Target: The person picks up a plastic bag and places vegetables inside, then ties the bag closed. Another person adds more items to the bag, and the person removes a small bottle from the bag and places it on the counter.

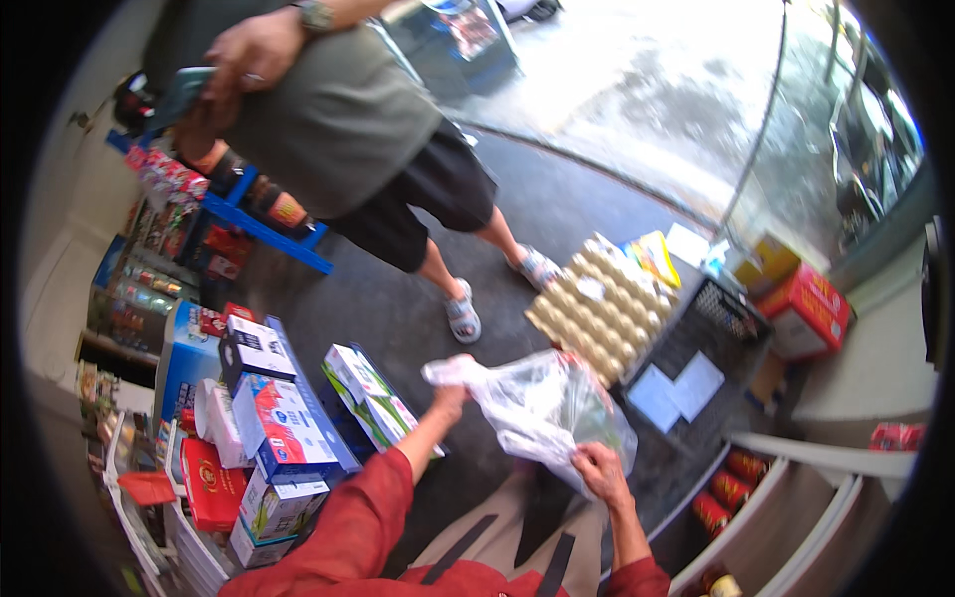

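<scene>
A translucent white plastic bag (537, 407) hangs between my hands, with something greenish showing dimly through its right side. My left hand (451, 392) grips the bag's gathered upper left end. My right hand (599, 470) is closed on the lower edge of the bag at its right side. Just beyond the bag is a stack of beige egg trays (608, 302), with a yellow packet (655, 256) behind it. What exactly the bag holds cannot be made out.
A person (336, 127) in a dark shirt and shorts stands ahead, holding a phone (179, 93). Stacked cartons (287, 429) line the left, near a blue rack (268, 237). A black crate (727, 310) and a red box (809, 313) are at right. White shelving (806, 537) holds red cans.
</scene>
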Available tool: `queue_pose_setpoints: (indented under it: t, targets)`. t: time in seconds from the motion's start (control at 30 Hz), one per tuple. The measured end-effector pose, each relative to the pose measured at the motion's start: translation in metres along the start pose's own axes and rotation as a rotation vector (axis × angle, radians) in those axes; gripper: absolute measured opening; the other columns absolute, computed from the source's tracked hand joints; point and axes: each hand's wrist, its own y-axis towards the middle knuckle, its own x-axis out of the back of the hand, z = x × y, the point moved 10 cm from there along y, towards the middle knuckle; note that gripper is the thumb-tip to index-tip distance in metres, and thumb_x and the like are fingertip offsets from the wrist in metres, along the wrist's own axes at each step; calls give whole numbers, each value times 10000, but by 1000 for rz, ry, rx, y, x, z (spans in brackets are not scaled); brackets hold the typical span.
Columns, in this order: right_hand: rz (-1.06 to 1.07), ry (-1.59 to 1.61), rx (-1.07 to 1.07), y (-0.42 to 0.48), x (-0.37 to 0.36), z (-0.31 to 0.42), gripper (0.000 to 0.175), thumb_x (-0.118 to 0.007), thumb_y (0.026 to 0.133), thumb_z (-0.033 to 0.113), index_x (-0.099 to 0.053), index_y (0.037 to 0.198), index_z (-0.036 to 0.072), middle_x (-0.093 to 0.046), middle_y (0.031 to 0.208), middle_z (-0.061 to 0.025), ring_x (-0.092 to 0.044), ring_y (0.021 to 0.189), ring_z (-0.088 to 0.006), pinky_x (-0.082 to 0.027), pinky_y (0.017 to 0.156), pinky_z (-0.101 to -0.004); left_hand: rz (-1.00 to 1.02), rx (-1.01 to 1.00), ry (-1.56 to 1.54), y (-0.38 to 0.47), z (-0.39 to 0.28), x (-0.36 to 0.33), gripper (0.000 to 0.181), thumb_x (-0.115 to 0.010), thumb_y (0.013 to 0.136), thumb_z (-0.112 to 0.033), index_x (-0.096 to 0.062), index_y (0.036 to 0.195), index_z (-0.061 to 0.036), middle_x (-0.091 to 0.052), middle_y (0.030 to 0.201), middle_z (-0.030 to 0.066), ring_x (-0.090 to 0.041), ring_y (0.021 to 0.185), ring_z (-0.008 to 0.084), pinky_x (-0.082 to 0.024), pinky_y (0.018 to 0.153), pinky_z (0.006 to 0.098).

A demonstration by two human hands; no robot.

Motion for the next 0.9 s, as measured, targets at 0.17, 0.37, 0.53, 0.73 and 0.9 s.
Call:
queue_pose_setpoints:
  t: [0.17,0.37,0.53,0.73,0.9]
  targets:
    - [-134,-28,182,10,18,57,155,-549,700,28,-626,834,9,-596,806,-156,-591,735,-296,-469,687,-348,147,131,-785,-29,26,-1,529,-445,844,-627,-508,1177,-221,-580,1099,47,-577,928,266,-490,724,467]
    - [-154,-79,-64,-26,29,31,189,-464,778,68,-611,868,-9,-623,740,-177,-601,678,-250,-467,653,-342,-191,259,-658,-70,51,63,650,-449,900,-479,-233,1399,-123,-462,1122,149,-551,839,273,-502,719,450]
    - [-241,-88,-66,-21,19,39,156,-479,781,53,-614,835,-5,-624,746,-166,-609,687,-250,-468,666,-333,0,68,368,-151,50,7,919,-713,673,-188,-173,1388,14,-408,1257,232,-486,1085,299,-445,896,406]
    - [-174,-256,261,-30,3,83,191,-456,710,-79,-601,799,7,-591,797,-170,-596,755,-335,-473,694,-380,-479,-598,416,-101,-83,-5,1100,-766,659,-224,3,1390,67,-133,1416,292,-177,1326,386,-141,1107,422]
    - [15,-275,210,-34,-27,70,361,-409,640,-109,-584,940,-9,-600,915,-190,-604,846,-324,-484,766,-368,-45,196,-490,1,-6,-32,172,-691,745,-73,-561,844,-18,-572,653,80,-586,559,225,-503,528,407]
